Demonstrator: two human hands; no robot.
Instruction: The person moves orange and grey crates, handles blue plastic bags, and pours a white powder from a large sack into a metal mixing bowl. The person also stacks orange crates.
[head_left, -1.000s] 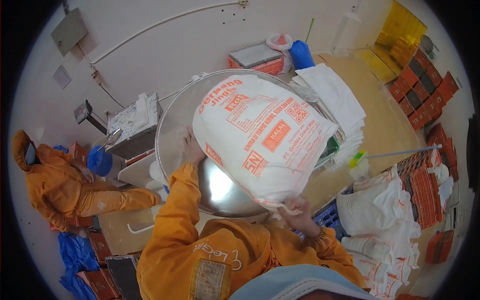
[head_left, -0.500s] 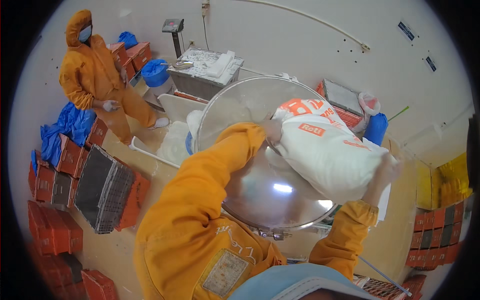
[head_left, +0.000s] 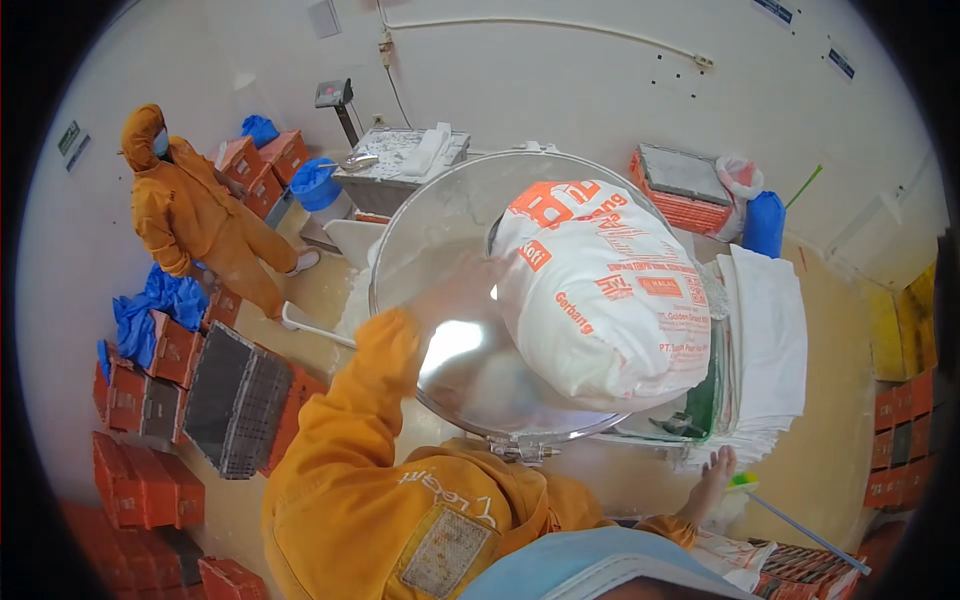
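Note:
A full white sack (head_left: 600,330) with orange print lies tilted on a wide, round, shiny metal vessel (head_left: 450,395) whose rim has a clamp at the front. My left hand (head_left: 462,285) is at the sack's left side, over the metal surface. Motion blurs its fingers, so whether they grip the sack is unclear. Apart from the sack, my right hand (head_left: 712,482) is low at the right with fingers spread and nothing in them. Just beyond it lies a stack of flattened white sacks (head_left: 765,340), beside a green-edged tray (head_left: 705,405).
A person in orange coveralls (head_left: 205,210) stands at the far left. Orange crates (head_left: 150,480) and a black crate stack (head_left: 235,390) line the left. A powdery grey bin (head_left: 400,165) stands behind the vessel. A blue bag (head_left: 764,223) is at the back right.
The sack has tipped toward me and lies more upright in view, its lower end nearer. My right hand has let go of its end and dropped down. My left hand has shifted left.

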